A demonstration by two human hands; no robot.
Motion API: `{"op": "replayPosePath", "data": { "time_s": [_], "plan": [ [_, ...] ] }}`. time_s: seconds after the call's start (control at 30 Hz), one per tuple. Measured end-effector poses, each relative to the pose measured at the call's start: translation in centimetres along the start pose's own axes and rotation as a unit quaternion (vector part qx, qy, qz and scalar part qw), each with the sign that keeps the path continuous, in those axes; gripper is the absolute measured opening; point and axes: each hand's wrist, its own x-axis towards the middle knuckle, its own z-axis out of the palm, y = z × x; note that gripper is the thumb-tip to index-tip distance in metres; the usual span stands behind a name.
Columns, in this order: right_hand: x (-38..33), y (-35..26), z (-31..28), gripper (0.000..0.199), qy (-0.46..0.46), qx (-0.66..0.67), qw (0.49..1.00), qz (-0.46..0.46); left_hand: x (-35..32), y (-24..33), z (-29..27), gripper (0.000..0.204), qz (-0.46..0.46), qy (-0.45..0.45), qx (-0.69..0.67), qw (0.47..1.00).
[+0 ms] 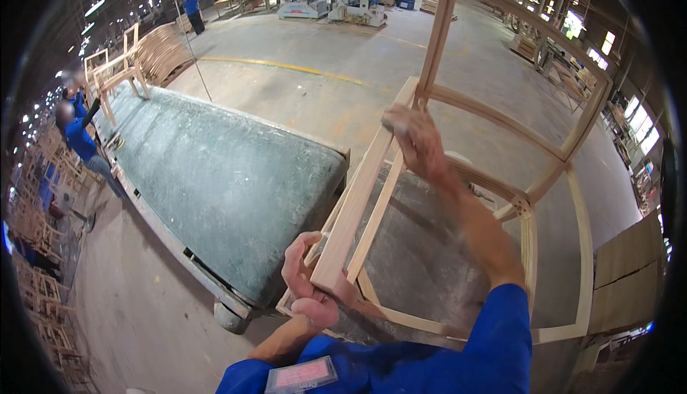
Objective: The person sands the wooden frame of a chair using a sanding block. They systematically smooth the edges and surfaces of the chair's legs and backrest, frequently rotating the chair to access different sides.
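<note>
A bare wooden chair frame (565, 158) lies tipped on its side in front of me, its legs and rails in pale unfinished wood. My left hand (308, 279) grips the near end of one leg at the lower middle. My right hand (418, 143) presses on the upper part of the same leg, near where a rail joins it; a small pad or block may lie under the palm, but I cannot tell. The frame rests against the end of a long grey-green padded bench (215, 172).
Another chair frame (114, 72) stands at the bench's far end, beside a stack of curved wooden parts (164, 50). Two people in blue (79, 136) work at the far left. Stacked frames (36, 279) line the left wall. Machines (336, 0) stand across the concrete floor.
</note>
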Motion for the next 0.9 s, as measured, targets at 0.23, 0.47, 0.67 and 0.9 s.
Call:
{"op": "replayPosePath", "data": {
  "time_s": [0.23, 0.47, 0.67, 0.9],
  "plan": [
    [2.0, -17.9, -1.7, 0.022, -0.195, 0.290, 0.928, -0.129, -0.5, 0.1, -1.1, 0.099, -0.017, 0.084, -0.020, 0.996],
    [1.7, -17.6, -1.7, 0.013, -0.226, 0.288, 0.922, -0.126, -0.3, 0.0, -1.3, 0.098, -0.048, 0.049, -0.112, 0.991],
    [3.5, -17.0, -0.4, 0.018, -0.239, 0.292, 0.918, -0.123, -0.3, -0.6, -2.7, 0.094, -0.004, 0.009, -0.126, 0.992],
    [5.2, -0.5, 0.0, 0.026, -0.200, 0.021, 0.958, 0.206, -0.1, -0.4, -1.6, 0.100, -0.037, -0.037, -0.190, 0.980]
  ]
}}
